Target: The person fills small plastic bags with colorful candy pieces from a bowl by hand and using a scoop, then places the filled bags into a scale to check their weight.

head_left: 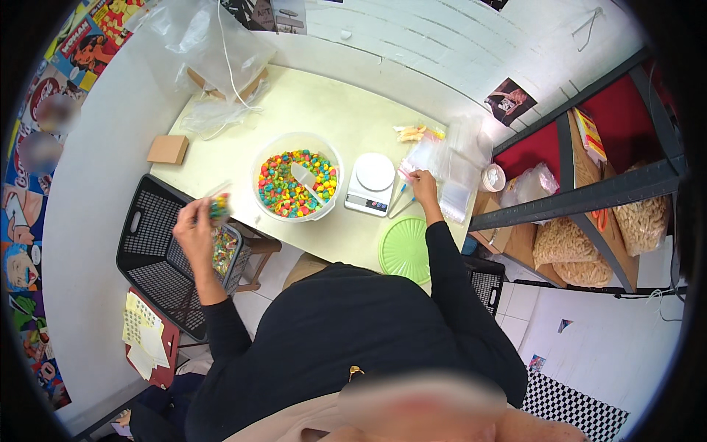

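Observation:
My left hand [194, 233] is closed on a small clear bag [219, 207] of bright multicoloured pieces, held up over the black crate [144, 247] beside the table. Similar filled bags [224, 249] lie in the crate below it. At the table's right side, my right hand [424, 187] has its fingers pinched at the edge of some flat clear plastic bags [426, 159]. A round tub [259, 160] between my hands holds many red, yellow, blue and green pieces, with a white scoop [305, 179] resting in them. Left of my right hand stands a white kitchen scale [370, 193].
A green ribbed lid [405, 250] lies at the table's front right, near blue pen-like sticks [398, 197]. More clear bags [458, 190] sit at the right edge. A cardboard box [169, 149] is far left. Dark-framed shelves [582, 199] with packed bags stand right.

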A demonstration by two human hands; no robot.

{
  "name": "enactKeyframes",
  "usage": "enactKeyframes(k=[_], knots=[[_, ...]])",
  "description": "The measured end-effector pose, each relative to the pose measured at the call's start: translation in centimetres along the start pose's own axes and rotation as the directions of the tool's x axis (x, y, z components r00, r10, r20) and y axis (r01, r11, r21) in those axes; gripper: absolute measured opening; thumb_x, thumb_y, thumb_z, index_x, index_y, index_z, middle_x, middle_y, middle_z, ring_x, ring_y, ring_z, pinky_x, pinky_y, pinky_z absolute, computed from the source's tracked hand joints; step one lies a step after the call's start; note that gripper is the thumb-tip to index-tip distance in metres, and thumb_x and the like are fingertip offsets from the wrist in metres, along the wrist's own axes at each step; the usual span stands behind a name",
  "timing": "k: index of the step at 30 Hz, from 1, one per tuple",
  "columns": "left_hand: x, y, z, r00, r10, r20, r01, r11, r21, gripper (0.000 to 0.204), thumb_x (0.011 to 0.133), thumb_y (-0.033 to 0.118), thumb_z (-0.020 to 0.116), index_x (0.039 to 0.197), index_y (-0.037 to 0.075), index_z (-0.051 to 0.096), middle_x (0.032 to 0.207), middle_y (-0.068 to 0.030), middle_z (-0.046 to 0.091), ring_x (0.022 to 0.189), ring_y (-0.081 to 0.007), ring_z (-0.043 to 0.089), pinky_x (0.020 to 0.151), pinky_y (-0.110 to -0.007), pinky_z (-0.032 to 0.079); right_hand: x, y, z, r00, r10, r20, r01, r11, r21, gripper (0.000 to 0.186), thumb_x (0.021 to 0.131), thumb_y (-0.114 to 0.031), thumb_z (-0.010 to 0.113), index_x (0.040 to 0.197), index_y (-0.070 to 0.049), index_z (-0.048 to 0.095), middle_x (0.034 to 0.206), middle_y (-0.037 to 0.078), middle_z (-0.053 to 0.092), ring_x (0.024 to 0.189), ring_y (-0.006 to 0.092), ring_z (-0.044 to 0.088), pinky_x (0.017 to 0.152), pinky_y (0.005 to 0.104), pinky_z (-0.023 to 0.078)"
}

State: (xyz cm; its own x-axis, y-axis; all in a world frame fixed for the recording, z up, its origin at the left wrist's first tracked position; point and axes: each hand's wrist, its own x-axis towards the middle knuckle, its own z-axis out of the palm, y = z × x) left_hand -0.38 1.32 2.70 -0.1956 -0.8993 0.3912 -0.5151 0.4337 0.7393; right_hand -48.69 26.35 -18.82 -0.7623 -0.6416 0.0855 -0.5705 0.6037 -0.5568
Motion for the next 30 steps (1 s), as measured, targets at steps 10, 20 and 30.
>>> enactKeyframes(k=[10,20,30], knots=[[-2.5,-9.0,-2.0,0.994,-0.112,-0.009,0.111,0.956,0.272,0.017,0.086,0.013,0.074,0.098,0.001,0.074,0.09,-0.0154,0.072,0.08,-0.0271,0.069,0.073,-0.036,0.053,0.7,1.5,1.4,0.999,0.011,-0.031,-0.017,0.978,-0.209,0.014,0.083,-0.016,0.073,0.094,-0.009,0.076,0.097,0.013,0.065,0.098,0.0317,0.063,0.088,0.0419,0.05],[-2.1,3.9,8.3,0.971,0.205,0.122,-0.177,0.962,-0.209,0.01,0.087,0.002,0.07,0.096,-0.001,0.071,0.092,-0.0135,0.072,0.084,-0.0243,0.07,0.078,-0.033,0.053,0.4,1.3,-1.7,0.944,0.308,-0.117,-0.232,0.874,0.427,0.014,0.09,-0.019,0.07,0.094,-0.006,0.074,0.087,0.007,0.069,0.08,0.019,0.062,0.075,0.0319,0.049],[-7.9,13.9,19.9,0.651,0.245,0.718,0.221,0.844,-0.488,0.022,0.093,0.014,0.07,0.108,-0.002,0.069,0.093,-0.0112,0.072,0.085,-0.0147,0.068,0.078,-0.029,0.054,-8.7,-13.5,-7.7,0.971,0.108,0.215,-0.241,0.41,0.88,0.017,0.094,-0.019,0.07,0.097,-0.003,0.071,0.085,-0.002,0.065,0.077,0.0065,0.054,0.071,0.0235,0.044]])
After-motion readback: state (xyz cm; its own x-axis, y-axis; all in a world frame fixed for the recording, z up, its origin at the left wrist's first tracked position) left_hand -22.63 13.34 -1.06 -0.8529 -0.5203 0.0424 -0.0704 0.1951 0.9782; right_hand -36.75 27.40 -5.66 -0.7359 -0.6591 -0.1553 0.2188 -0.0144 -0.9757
